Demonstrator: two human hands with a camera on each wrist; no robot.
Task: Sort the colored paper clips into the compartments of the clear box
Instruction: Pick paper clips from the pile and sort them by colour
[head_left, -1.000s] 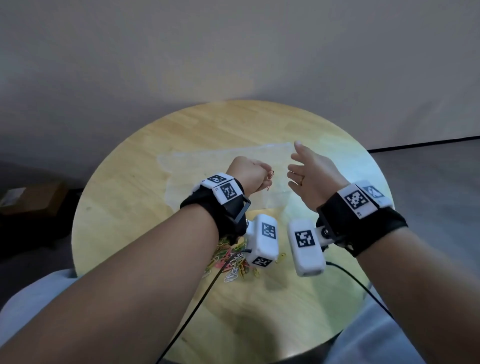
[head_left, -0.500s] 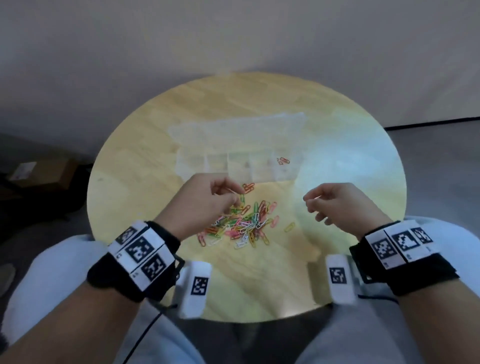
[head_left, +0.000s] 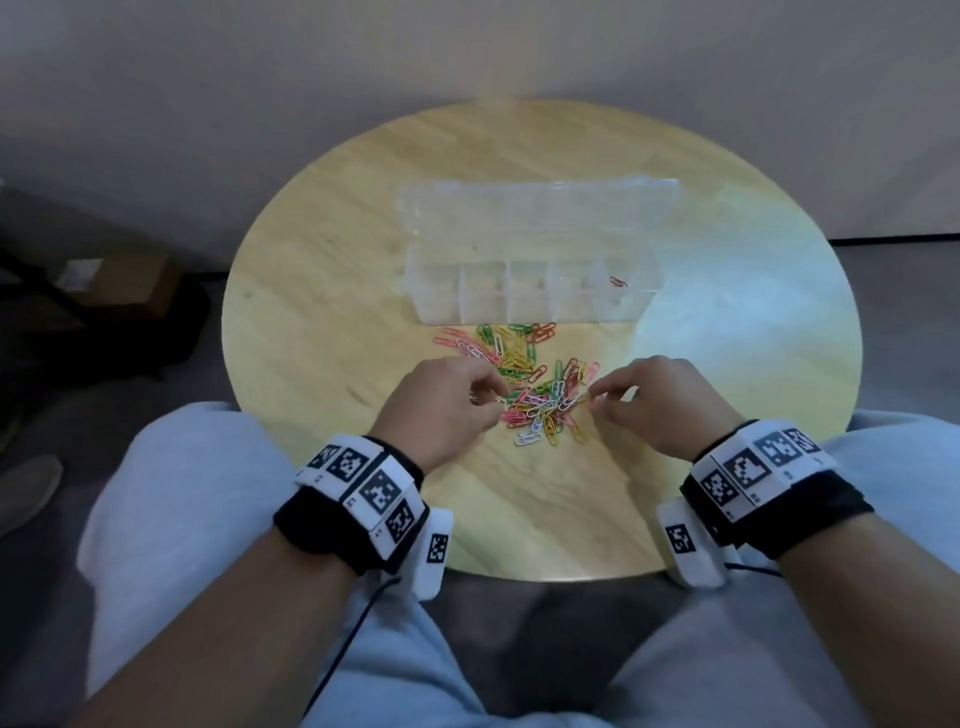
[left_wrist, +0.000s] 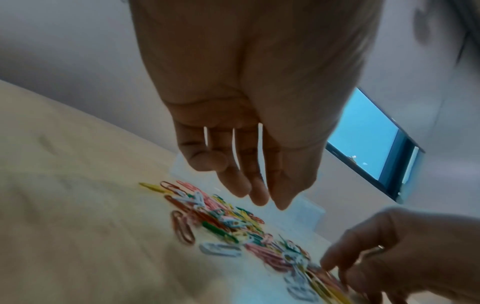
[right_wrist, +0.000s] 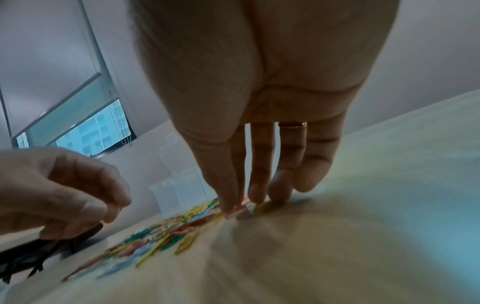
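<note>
A pile of coloured paper clips (head_left: 524, 384) lies on the round wooden table (head_left: 322, 291), just in front of the clear box (head_left: 524, 306), whose lid is folded back. One red clip (head_left: 618, 282) lies in the box's right-end compartment. My left hand (head_left: 498, 400) hovers over the pile's left side. Its fingers (left_wrist: 257, 197) hang fairly straight and hold nothing. My right hand (head_left: 597, 400) reaches down at the pile's right edge. Its straight fingertips (right_wrist: 255, 197) touch a pink clip and a yellow clip (right_wrist: 262, 207).
The person's lap in light trousers (head_left: 171, 493) presses against the table's near edge. A cardboard box (head_left: 119, 286) sits on the floor at the left. A grey wall stands behind the table. Bare tabletop shows on both sides of the clear box.
A second ago my left hand held a red clip up by the box. Both hands have since drawn back and come down onto the pile, and the red clip lies in the box.
</note>
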